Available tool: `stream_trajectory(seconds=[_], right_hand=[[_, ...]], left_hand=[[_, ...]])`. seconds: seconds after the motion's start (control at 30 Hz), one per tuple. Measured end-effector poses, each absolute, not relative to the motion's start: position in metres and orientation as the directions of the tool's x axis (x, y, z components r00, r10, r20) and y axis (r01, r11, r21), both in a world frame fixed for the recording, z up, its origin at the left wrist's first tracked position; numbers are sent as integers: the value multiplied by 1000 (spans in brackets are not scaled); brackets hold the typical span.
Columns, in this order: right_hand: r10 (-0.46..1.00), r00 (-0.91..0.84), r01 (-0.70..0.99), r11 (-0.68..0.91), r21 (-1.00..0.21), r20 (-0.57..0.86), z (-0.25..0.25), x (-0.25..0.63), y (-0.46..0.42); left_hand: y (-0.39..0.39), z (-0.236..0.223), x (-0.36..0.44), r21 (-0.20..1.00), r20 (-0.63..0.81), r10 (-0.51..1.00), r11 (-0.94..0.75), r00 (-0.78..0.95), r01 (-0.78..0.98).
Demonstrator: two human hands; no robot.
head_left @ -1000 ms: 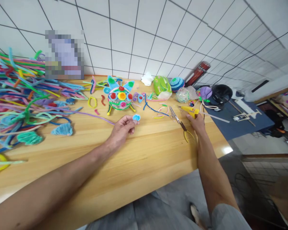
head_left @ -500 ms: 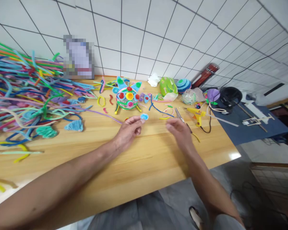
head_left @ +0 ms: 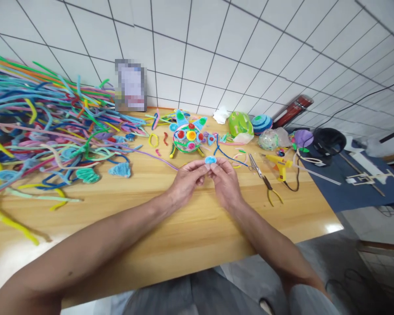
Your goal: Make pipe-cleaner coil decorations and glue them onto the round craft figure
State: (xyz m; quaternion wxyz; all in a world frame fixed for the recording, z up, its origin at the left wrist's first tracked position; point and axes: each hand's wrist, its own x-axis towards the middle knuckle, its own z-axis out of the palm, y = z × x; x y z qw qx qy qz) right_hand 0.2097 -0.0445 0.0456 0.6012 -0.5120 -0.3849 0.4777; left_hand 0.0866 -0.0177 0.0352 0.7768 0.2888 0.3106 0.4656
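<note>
Left hand (head_left: 188,183), right hand (head_left: 226,183): together, pinching a blue disc (head_left: 210,160)
Table edge (head_left: 184,272): bodyward of the hands, open wood between

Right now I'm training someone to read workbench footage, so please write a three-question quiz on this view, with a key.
1. Multiple choice: what is at the fingertips of both the left hand and the right hand?
a) a red cylinder
b) a small blue disc
c) a purple ball
2. True or false: the yellow glue gun lies on the wooden table, to the right of the scissors.
3. Fill in: the decorated figure has two pointed ears, light blue with ____ centres.

Key: 1. b; 2. True; 3. green.
</note>
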Motion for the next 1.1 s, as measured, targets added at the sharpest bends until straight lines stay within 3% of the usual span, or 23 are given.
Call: stream_trajectory(seconds=[0.2, 0.37, 0.53, 0.67, 0.77, 0.93, 1.1], right_hand=[[964, 264, -143, 61, -988, 21, 54, 229, -17], [942, 280, 108, 162, -981, 187, 63, 252, 33], [949, 201, 210, 202, -956, 245, 60, 259, 73], [962, 158, 242, 179, -954, 221, 53, 262, 90], [966, 136, 251, 183, -951, 221, 49, 264, 99], [965, 134, 262, 184, -947, 224, 49, 264, 105], [966, 136, 236, 183, -954, 219, 45, 265, 101]], left_hand=[[-15, 39, 83, 851, -165, 944, 283, 286, -442], [-1, 60, 67, 940, 11, 999, 4, 42, -342], [26, 52, 41, 974, 218, 962, -226, -165, -30], [51, 23, 25, 972, 212, 969, -196, -128, 126], [66, 12, 25, 989, 140, 990, -138, -27, 52], [85, 20, 33, 980, 147, 959, -108, 241, -170], [94, 20, 28, 984, 102, 935, -44, 341, -175]])
